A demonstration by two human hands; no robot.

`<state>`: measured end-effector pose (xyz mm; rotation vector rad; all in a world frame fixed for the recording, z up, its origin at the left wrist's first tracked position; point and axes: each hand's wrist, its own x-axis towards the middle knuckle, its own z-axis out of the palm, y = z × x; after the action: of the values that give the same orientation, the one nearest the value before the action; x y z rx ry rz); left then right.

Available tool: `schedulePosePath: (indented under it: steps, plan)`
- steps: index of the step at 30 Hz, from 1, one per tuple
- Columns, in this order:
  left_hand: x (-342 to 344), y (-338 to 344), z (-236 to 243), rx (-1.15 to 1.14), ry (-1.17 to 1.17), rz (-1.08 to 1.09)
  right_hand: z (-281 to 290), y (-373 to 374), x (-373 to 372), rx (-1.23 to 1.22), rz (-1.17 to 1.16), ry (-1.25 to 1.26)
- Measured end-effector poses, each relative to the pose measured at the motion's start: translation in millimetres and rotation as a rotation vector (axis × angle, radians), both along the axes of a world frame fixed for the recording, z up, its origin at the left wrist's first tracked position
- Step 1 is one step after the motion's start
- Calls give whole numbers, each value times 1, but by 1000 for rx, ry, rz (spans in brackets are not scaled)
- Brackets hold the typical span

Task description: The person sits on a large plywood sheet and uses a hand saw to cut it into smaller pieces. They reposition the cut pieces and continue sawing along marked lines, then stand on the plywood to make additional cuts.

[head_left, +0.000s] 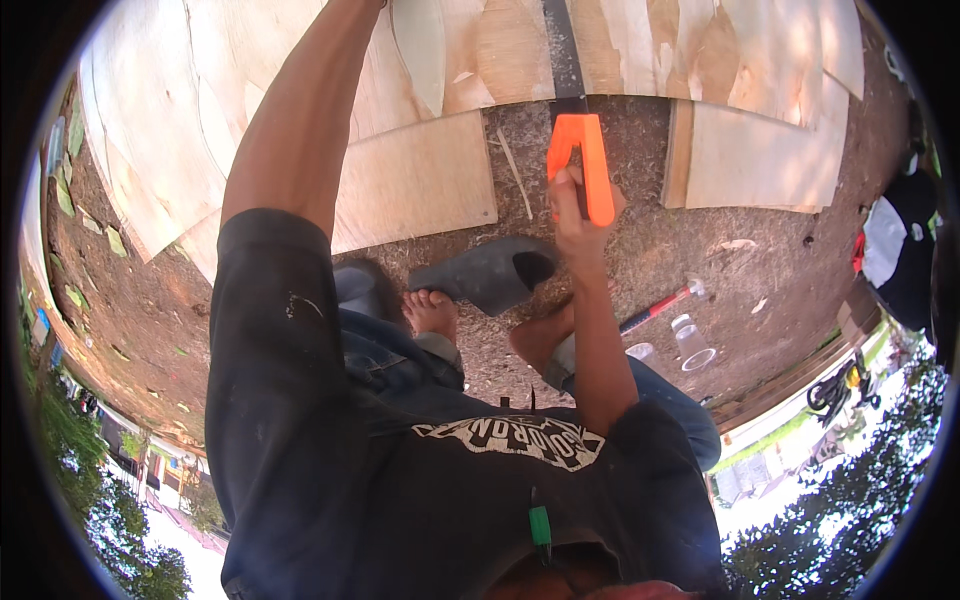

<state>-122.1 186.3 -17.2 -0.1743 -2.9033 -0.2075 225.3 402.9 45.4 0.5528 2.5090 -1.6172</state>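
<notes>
just past my right hand (578,212), the blade (563,50) of the handsaw (597,170) runs away from me, over the near edge of a big plywood sheet (480,60). grip-wise: right hand's wrapped around the orange handle, clamped on pretty solid imo. left hand is out of view, so idk what it's doing; only the left forearm (295,120) shows, reaching out past the grip on its left side. prob bracing the sheet, but that's a guess tbh.

step rn looks like sawing the ply, w/ the blade pointing roughly straight ahead of the grip. can't tell if the teeth are in a cut or just resting on the wood.

imo next move calls for a straight push-pull from the handle, blade in line, sheet held steady so it doesn't chatter or bind. handle's hanging over the gap between two smaller boards, one left of the grip (420,185) and one right of it (760,160), so there's some room for the stroke.

btw bare foot (432,312) and dark boot (490,275) are back toward me from the grip, so def watch the backstroke. hammer (655,308) and clear cup (692,345) are behind it to the right, well off the blade.
</notes>
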Motion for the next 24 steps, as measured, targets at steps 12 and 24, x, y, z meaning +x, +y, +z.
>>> schedulePosePath:
  steps: [12,24]
  plan:
    - [14,-6,6,-6,-133,11,40,2,92,108,104,54]
    - [172,45,35,244,-666,133,73,78,31,-354,535,-557]
